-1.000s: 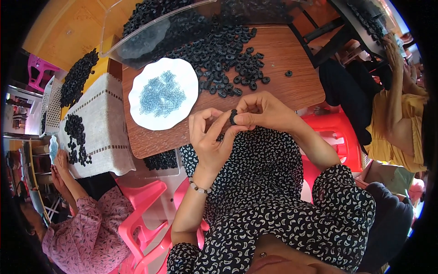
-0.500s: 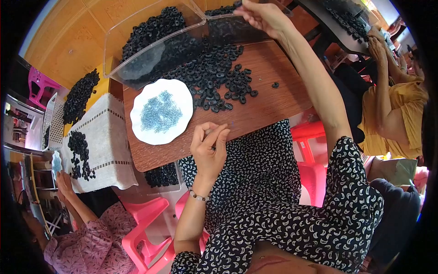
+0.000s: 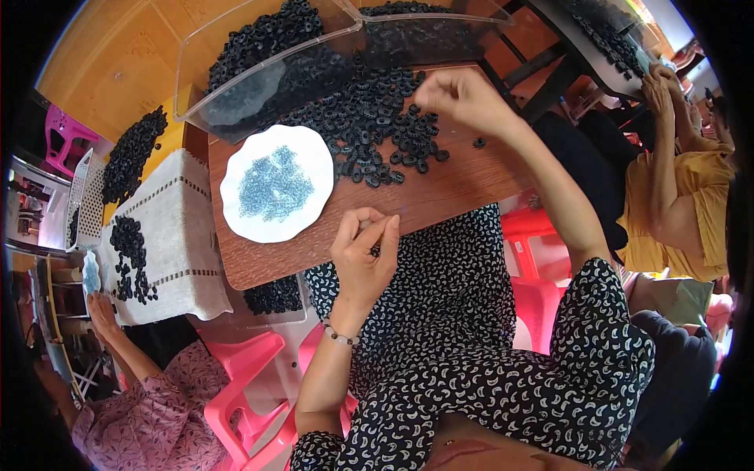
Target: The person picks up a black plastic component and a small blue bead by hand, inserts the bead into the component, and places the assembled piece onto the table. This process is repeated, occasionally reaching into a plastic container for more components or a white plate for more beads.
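My left hand (image 3: 363,253) is at the near edge of the brown table (image 3: 448,188), fingers pinched on a small black ring. My right hand (image 3: 465,99) reaches out over a loose pile of black rings (image 3: 369,129), thumb and fingertips pinched together on a ring at the pile's right side. A white plate (image 3: 236,216) with small blue pieces lies left of the pile, just beyond my left hand. Behind the pile stands a clear plastic bin (image 3: 259,47) filled with more black rings. One stray ring (image 3: 479,143) lies near my right wrist.
At left stands a table with a white cloth (image 3: 177,235) and heaps of black rings, where a person in a pink patterned top (image 3: 149,416) works. Pink plastic stools (image 3: 243,385) stand below. A person in yellow (image 3: 667,204) sits at right.
A second ago both hands were together at the table edge. My right hand then reached far out to the clear bin and has now drawn back over the ring pile. My left hand stayed.
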Action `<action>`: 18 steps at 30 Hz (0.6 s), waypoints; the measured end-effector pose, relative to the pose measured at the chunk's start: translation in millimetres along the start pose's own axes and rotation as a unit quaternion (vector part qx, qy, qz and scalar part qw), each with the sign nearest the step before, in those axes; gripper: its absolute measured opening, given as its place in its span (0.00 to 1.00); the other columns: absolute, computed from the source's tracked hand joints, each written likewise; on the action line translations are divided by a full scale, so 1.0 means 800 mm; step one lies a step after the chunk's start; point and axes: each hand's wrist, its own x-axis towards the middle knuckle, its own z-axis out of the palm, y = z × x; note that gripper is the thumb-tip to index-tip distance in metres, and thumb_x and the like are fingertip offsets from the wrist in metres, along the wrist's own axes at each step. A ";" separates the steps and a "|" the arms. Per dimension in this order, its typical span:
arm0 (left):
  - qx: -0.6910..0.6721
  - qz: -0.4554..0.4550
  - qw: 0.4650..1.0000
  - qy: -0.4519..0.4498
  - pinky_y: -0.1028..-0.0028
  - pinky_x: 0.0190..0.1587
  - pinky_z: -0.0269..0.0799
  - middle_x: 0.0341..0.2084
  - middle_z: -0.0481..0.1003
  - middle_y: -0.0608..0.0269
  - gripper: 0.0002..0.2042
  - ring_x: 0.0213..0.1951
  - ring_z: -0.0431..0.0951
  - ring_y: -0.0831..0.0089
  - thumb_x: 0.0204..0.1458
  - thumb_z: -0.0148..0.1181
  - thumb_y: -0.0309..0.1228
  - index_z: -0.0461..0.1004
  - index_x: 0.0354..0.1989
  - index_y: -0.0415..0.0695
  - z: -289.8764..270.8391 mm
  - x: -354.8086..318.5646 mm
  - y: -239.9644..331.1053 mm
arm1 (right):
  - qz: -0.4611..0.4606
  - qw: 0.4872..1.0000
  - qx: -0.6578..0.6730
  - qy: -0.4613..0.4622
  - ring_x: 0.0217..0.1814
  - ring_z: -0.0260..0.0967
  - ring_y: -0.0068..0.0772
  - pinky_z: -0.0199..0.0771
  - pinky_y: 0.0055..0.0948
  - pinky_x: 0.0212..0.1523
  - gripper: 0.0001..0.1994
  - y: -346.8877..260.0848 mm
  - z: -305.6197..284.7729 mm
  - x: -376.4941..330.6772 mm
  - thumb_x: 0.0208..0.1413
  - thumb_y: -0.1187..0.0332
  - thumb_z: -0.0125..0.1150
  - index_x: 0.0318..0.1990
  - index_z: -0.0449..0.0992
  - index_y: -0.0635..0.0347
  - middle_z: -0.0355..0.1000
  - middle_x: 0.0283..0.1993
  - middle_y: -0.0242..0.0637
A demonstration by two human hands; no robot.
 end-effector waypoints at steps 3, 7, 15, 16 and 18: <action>0.013 0.008 1.000 -0.007 0.75 0.26 0.68 0.33 0.75 0.60 0.04 0.27 0.75 0.74 0.54 0.69 0.23 0.83 0.33 0.35 0.000 -0.001 -0.002 | 0.043 0.993 -0.103 -0.024 0.31 0.76 0.25 0.73 0.29 0.32 0.15 -0.015 0.026 -0.043 0.53 0.59 0.74 0.35 0.82 0.63 0.79 0.28 0.37; 0.033 -0.006 0.999 -0.024 0.75 0.27 0.69 0.33 0.76 0.59 0.03 0.27 0.76 0.73 0.53 0.69 0.22 0.83 0.33 0.35 0.001 -0.002 0.003 | 0.074 0.981 -0.179 -0.016 0.31 0.79 0.40 0.74 0.38 0.33 0.17 -0.023 0.049 -0.063 0.50 0.56 0.75 0.35 0.81 0.63 0.80 0.28 0.41; 0.038 -0.009 0.999 -0.018 0.76 0.28 0.71 0.35 0.76 0.59 0.04 0.27 0.77 0.74 0.54 0.69 0.22 0.84 0.36 0.35 -0.002 -0.001 0.002 | 0.052 0.977 -0.205 0.008 0.33 0.79 0.43 0.74 0.40 0.34 0.13 -0.013 0.057 -0.066 0.53 0.62 0.72 0.36 0.80 0.63 0.80 0.30 0.41; 0.048 -0.015 0.998 -0.026 0.77 0.30 0.73 0.36 0.76 0.59 0.06 0.28 0.78 0.74 0.54 0.69 0.22 0.84 0.39 0.35 -0.004 0.000 0.004 | 0.045 0.982 -0.181 0.007 0.33 0.79 0.43 0.74 0.40 0.34 0.12 -0.015 0.056 -0.068 0.53 0.64 0.72 0.36 0.80 0.63 0.80 0.30 0.42; 0.034 -0.022 0.999 -0.020 0.78 0.31 0.75 0.37 0.76 0.59 0.08 0.29 0.79 0.74 0.54 0.69 0.22 0.83 0.42 0.36 -0.004 0.002 0.007 | 0.038 0.987 -0.156 0.004 0.33 0.79 0.43 0.75 0.40 0.35 0.11 -0.023 0.058 -0.070 0.53 0.65 0.72 0.37 0.80 0.64 0.80 0.30 0.42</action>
